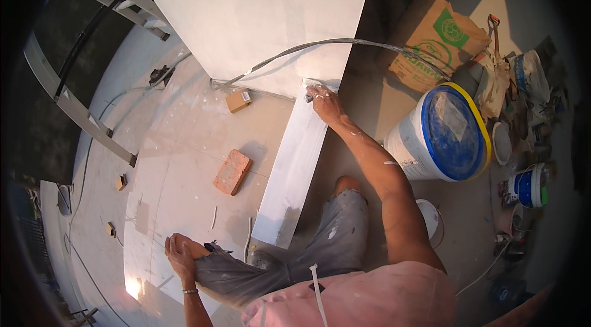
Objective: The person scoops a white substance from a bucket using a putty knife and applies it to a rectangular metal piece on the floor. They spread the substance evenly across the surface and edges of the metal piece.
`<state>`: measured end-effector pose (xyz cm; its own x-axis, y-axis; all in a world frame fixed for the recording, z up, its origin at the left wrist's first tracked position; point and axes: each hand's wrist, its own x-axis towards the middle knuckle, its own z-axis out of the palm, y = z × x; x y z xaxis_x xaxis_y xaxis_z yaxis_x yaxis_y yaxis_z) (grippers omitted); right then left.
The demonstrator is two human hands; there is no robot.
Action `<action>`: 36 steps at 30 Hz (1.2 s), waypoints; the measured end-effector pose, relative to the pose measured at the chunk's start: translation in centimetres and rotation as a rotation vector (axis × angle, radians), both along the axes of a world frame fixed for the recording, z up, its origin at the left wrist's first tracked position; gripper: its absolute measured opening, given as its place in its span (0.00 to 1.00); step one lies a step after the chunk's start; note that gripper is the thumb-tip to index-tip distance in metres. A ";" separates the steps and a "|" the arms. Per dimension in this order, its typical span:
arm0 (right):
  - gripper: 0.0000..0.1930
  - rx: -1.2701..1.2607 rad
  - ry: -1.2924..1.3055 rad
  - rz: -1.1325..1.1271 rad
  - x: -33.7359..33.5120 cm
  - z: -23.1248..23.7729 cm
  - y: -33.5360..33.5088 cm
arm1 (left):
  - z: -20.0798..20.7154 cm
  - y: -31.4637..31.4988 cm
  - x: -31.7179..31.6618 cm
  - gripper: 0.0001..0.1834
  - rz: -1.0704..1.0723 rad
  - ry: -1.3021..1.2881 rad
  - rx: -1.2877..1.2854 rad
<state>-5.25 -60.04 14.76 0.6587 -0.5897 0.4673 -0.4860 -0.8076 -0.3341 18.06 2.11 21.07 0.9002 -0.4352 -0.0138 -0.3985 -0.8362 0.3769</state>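
Observation:
A long, narrow white slab [292, 148] runs from the foot of a pale wall [258, 13] toward my knees. Its near end carries a grey patch. At the far end, my right hand [326, 104] presses down on the slab with bent fingers; whatever may be under them is hidden. Just beside those fingers is a small dark grey lump [308, 98], too small to identify. My left hand [180, 256] lies over my left knee, fingers stretched out and holding nothing. An orange-red brick [233, 172] sits on the floor left of the slab.
A large white bucket with a blue lid [455, 133] stands close to my right forearm. Behind it are a brown paper sack [431, 44] and cluttered buckets. A dark cable [295, 50] arches across the wall. A small cardboard box [238, 101] and a metal ladder [80, 111] are at left.

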 end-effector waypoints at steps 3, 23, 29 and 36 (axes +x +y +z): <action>0.19 0.053 0.239 -0.175 -0.3 0.7 1.5 | 0.5 0.2 0.0 0.28 0.005 0.006 0.008; 0.17 0.119 0.046 -0.112 -5.7 1.0 0.3 | -1.5 -0.2 1.0 0.27 -0.017 0.029 0.000; 0.11 0.495 -0.059 0.024 -8.2 6.6 8.4 | -1.0 0.0 1.5 0.26 -0.016 0.030 -0.001; 0.13 0.281 -0.119 -0.120 -8.7 5.7 1.9 | -2.0 -0.5 1.4 0.27 0.003 0.020 -0.008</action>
<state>-13.99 -58.12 20.44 0.5273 -0.7764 0.3452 -0.5161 -0.6153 -0.5958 19.45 1.63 19.12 0.9011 -0.4328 -0.0283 -0.3884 -0.8344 0.3911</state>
